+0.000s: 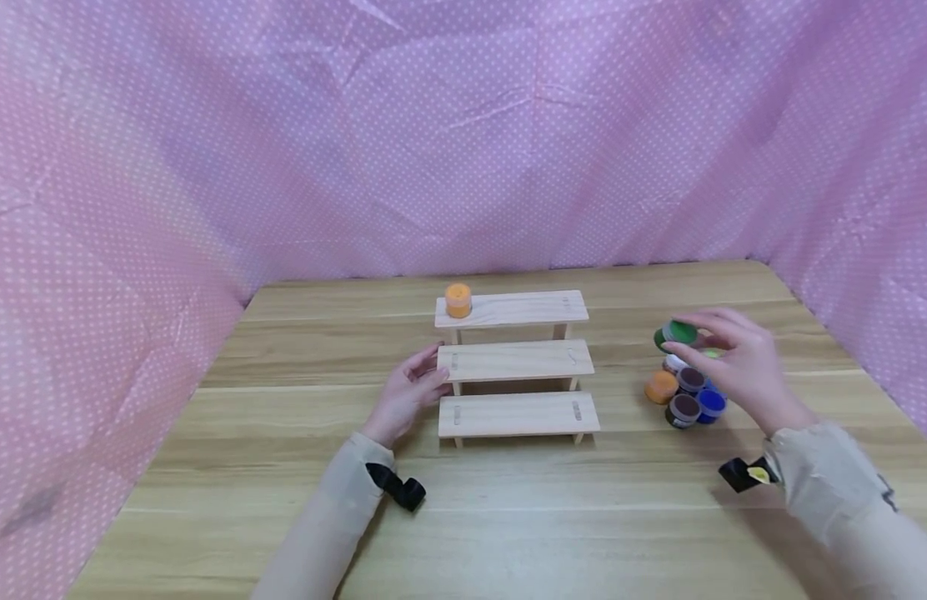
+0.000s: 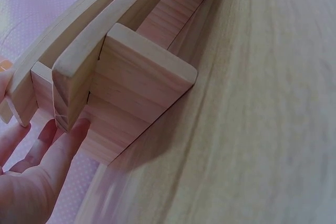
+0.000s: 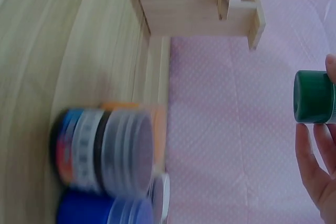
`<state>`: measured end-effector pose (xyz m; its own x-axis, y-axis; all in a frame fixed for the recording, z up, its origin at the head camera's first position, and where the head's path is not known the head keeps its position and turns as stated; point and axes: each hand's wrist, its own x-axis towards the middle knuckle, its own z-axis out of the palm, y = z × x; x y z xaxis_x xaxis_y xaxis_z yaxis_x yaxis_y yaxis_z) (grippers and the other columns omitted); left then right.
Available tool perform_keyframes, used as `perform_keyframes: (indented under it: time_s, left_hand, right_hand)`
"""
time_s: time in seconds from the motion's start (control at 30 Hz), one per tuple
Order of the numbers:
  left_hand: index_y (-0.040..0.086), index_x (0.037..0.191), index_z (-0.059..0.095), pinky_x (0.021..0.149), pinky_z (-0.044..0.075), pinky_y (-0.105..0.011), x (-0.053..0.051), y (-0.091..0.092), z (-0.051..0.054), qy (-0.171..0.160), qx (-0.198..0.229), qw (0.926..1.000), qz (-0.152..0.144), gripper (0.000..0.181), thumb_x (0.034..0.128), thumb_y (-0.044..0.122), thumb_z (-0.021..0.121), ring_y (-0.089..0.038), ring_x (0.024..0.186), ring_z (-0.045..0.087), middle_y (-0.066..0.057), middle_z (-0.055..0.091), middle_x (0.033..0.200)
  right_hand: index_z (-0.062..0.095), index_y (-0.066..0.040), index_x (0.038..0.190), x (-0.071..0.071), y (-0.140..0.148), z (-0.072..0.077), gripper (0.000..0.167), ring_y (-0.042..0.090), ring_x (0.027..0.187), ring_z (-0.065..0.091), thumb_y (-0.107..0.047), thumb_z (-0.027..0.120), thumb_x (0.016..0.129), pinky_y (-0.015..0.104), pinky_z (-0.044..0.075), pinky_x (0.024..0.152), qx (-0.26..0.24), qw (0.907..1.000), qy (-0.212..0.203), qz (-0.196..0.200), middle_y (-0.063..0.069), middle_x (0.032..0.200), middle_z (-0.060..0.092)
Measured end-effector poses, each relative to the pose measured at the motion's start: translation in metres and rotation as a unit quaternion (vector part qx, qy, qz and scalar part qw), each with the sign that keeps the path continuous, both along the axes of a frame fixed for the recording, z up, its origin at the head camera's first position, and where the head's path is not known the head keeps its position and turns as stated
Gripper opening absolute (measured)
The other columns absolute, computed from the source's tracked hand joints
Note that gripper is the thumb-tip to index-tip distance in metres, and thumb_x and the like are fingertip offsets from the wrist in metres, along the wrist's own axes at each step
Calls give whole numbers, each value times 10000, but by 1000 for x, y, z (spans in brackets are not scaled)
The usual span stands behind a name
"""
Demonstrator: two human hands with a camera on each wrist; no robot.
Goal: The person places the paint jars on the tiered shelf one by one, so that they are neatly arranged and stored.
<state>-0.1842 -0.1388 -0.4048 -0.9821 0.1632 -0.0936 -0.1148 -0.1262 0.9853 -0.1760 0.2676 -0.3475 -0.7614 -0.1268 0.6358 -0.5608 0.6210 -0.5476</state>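
Observation:
A three-tier wooden stand point(image 1: 516, 360) rests on the table. At its left end my left hand point(image 1: 409, 390) holds the edge of the middle tier, thumb in front and fingers behind; the left wrist view shows these fingers point(image 2: 68, 142) by the plank ends. My right hand point(image 1: 741, 358) pinches a small green paint jar point(image 1: 679, 332) between thumb and fingers, raised over a cluster of jars. The green jar point(image 3: 314, 97) also shows at the right wrist view's edge. One orange paint jar point(image 1: 458, 301) stands on the left of the top tier.
Below my right hand stand several paint jars: an orange jar point(image 1: 661, 387), dark brown jars point(image 1: 683, 411), a blue jar point(image 1: 711, 406) and a white one point(image 1: 674, 364), partly overlapped. Pink dotted cloth point(image 1: 463, 150) hangs behind the wood-grain table point(image 1: 508, 525).

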Motion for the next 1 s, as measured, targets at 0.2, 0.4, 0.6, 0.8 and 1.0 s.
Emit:
perform_keyframes:
  time_s: [0.2, 0.4, 0.6, 0.8, 1.0]
  left_hand:
    - [35, 1446, 353, 972, 506, -415, 1, -1, -2, -66, 7, 10000, 27, 537, 938, -17, 519, -113, 983, 595, -231, 440, 1348]
    - [44, 1459, 328, 970, 508, -385, -1, -1, -1, -26, -28, 9999, -109, 557, 942, 8, 530, -137, 1041, 587, -243, 418, 1391]
    - [49, 1456, 339, 994, 482, -429, -1, -1, -1, -53, -1, 10000, -75, 550, 942, 9, 531, -132, 1030, 590, -240, 427, 1384]
    - [34, 1459, 323, 985, 494, -410, -1, -1, 0, -71, 13, 10000, -65, 554, 944, 3, 523, -115, 1014, 592, -237, 423, 1384]
    - [37, 1464, 313, 986, 494, -411, 0, -2, -1, -17, -51, 9999, -144, 570, 940, 16, 537, -136, 1034, 592, -242, 420, 1385]
  right_hand:
    - [688, 40, 1038, -6, -16, -2, 395, -126, 795, 566, 142, 771, 666, 45, 513, 645, -162, 9991, -45, 400, -224, 977, 566]
    - [689, 61, 1013, -11, -32, 0, 422, -87, 801, 568, 207, 759, 622, 62, 524, 664, -373, 9973, 96, 619, -169, 953, 603]
    - [679, 81, 997, -17, -47, 3, 419, -71, 824, 559, 212, 762, 607, 101, 545, 674, -360, 9951, 62, 916, 10, 934, 653]
    - [672, 97, 998, -22, -61, 3, 399, -73, 864, 558, 195, 764, 623, 115, 553, 699, -389, 9907, 161, 1293, 167, 944, 649]
    - [683, 86, 1004, -26, -74, 2, 369, -64, 871, 558, 146, 777, 652, 137, 562, 698, -440, 9897, 103, 1358, 172, 961, 659]
